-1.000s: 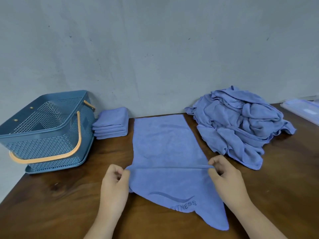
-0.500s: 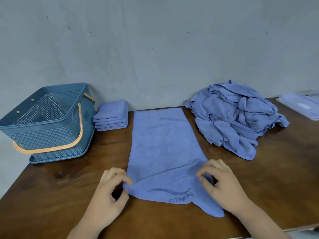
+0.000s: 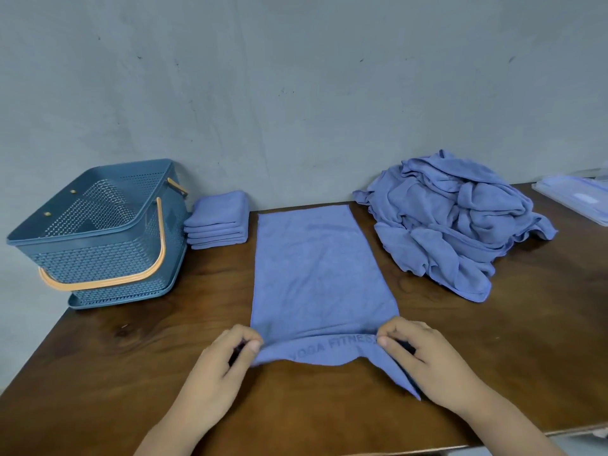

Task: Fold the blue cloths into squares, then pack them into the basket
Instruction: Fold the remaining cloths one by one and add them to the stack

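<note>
One dark wooden table (image 3: pixel 493 340) against bare grey wall (image 3: pixel 296 93)

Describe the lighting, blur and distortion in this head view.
Head view: soft, even light, no glare; faint shadows under the basket and crumpled pile; wide-angle lens bows the table edges; sharp enough to read lettering on the flat cloth.

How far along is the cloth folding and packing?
Early. Done: a small stack of folded cloths sits beside the basket, not in it. In hand: left hand and right hand pinch the near edge of the spread cloth. Left: the crumpled pile, then packing.
</note>
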The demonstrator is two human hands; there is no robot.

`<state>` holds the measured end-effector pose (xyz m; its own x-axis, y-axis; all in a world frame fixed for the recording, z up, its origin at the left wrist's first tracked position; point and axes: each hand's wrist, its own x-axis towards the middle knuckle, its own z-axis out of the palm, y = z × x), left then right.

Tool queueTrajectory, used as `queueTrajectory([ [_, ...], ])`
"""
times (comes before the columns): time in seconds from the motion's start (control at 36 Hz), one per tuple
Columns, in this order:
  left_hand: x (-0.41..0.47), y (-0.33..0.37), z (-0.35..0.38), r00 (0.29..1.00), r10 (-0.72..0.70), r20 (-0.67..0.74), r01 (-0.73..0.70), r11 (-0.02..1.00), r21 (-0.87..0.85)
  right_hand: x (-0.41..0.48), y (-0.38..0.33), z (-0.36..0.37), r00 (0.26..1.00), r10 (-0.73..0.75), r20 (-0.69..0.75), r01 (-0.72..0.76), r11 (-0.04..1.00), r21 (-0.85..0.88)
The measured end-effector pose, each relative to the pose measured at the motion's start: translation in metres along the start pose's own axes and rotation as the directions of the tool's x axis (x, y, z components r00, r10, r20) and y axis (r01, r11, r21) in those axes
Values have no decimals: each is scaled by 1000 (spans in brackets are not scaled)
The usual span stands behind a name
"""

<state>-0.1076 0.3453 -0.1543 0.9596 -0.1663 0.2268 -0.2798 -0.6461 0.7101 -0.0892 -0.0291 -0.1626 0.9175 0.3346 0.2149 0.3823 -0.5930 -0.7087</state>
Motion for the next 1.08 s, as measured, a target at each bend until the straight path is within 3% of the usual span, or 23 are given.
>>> queueTrajectory([
  [0.08, 4, 1, 2, 997, -77, -13, 77, 997, -13, 4, -2, -1, 1000, 20, -9, -19, 999, 38],
  [0.17, 4, 0, 4, 997, -81, -11, 81, 996, 47, 3, 2, 2, 998, 25, -51, -29, 996, -81],
  [0.31, -14, 13, -8, 965, 246, 85, -254, 963, 93, 2, 6, 10, 994, -83, -73, 63, 968, -242],
  [0.42, -16, 16, -7, 919, 278, 278, -327, 933, 147, 1, 12, 8, 992, -119, -47, 103, 962, -252],
  [0.47, -13, 13, -3, 912, 280, 299, -342, 923, 178, -1, 11, 7, 991, -130, -9, 124, 965, -232],
  [0.69, -8, 4, 7, 973, 143, 182, -174, 970, 168, -3, -4, -1, 984, -123, 131, 155, 950, -272],
  [0.89, -8, 3, 9, 982, 113, 153, -139, 975, 173, 0, -1, 4, 993, -111, 36, 116, 959, -259],
  [0.97, -7, 4, 8, 985, 67, 160, -82, 993, 86, 1, -7, 0, 1000, -29, 5, 29, 989, -144],
  [1.08, -2, 7, 2, 986, -65, 154, 96, 975, -201, 8, -18, -3, 997, 70, 17, -72, 986, 152],
])
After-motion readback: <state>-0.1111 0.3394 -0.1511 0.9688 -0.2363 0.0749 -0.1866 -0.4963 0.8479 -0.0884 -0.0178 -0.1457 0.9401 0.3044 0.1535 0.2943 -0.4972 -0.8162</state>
